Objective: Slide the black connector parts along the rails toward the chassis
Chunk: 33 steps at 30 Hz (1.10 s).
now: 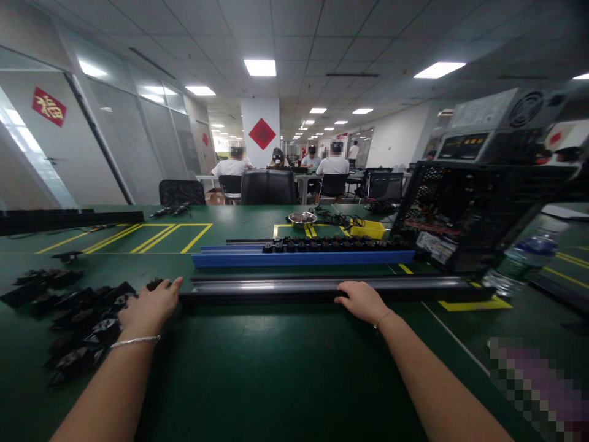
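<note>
Right hand (363, 301): You are resting it on the near edge of the black rail, thumb low and fingers bent; whether they are clamping the edge or only pressing it, I cannot tell. It is probably steadying the length.
Black rail (267, 294): It is running crosswise under your right hand, its left end lying just beside your left thumb, seemingly placed so both hands are sharing easy reach.
Left hand (150, 307): You are holding it palm down over the edge of a pile, thumb standing away from the other fingers; their tips are hiding, so I cannot tell whether they are gripping a piece.
Loose black components (73, 322): They are lying heaped beside and beneath your left hand, likely kept there for picking.
Blue rail (299, 259): It is lying just beyond the black rail, parallel to it, with a row of small black units (322, 244) standing along its far side, presumably lined up for order.
Open computer tower (442, 202): It is standing beyond and right of your right hand, bearing power supply units (524, 110).
</note>
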Motion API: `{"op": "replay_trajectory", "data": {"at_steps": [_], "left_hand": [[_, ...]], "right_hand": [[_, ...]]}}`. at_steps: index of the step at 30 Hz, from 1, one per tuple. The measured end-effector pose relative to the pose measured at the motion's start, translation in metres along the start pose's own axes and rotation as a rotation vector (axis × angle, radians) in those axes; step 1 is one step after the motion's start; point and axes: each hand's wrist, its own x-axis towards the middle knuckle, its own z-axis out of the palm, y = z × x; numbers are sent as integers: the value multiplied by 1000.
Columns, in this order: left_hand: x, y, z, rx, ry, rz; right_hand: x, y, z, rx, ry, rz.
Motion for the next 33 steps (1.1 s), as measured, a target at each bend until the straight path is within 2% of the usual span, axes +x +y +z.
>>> {"op": "replay_trajectory", "data": {"at_steps": [2,5,8,11,13,15,17,19,21,23,26,29,33], "left_hand": [[-3,1,-12,18,-74,-125],[-8,0,-30,38,-49,-170],[-7,-5,-49,68,-77,-146],[-4,-9,-63,94,-256,-121],[-6,-2,-64,108,-327,-36],[-13,18,-54,133,-371,206],[-24,51,-35,104,-368,347],[-35,91,-12,23,-151,586],[-40,129,9,-52,79,724],[-38,159,24,-87,165,739],[-25,186,34,-104,124,762],[-15,196,39,-145,102,784],[-20,190,47,-177,122,695]], "right_hand": [[1,0,1,2,6,2],[1,1,-1,17,21,16],[1,0,-7,28,56,32],[0,-1,-17,33,118,47],[1,-3,-26,31,163,56],[4,-6,-33,29,214,64],[8,-11,-40,22,273,72],[14,-16,-44,-2,334,85],[19,-20,-48,-26,369,91],[22,-22,-51,-42,385,90],[24,-22,-55,-59,384,82],[24,-21,-58,-58,376,60],[27,-24,-61,-23,377,35]]}}
